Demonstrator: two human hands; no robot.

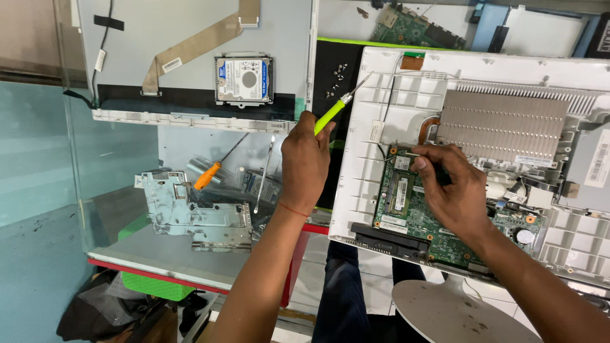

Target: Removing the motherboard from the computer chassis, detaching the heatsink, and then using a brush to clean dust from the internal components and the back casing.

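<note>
On the table (159, 257) at far left lies a metal bracket (190, 213), with an orange screwdriver (210, 174) just beyond it and a hard drive (243, 80) higher up. The left hand (305, 162) is closed around a green screwdriver (340, 105), tip raised. The right hand (451, 187) rests on the green circuit board (416, 219), fingertips pinched at its top edge, below the heatsink (502, 124).

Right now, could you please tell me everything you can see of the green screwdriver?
The screwdriver has a bright lime-green handle that looks like plastic, a short white collar and a thin metal shaft. The left hand grips the lower handle, holding it tilted, tip up and to the right. The tip sits in the air over the edge of the white casing, near some loose screws; whether it touches the casing cannot be told.
</note>
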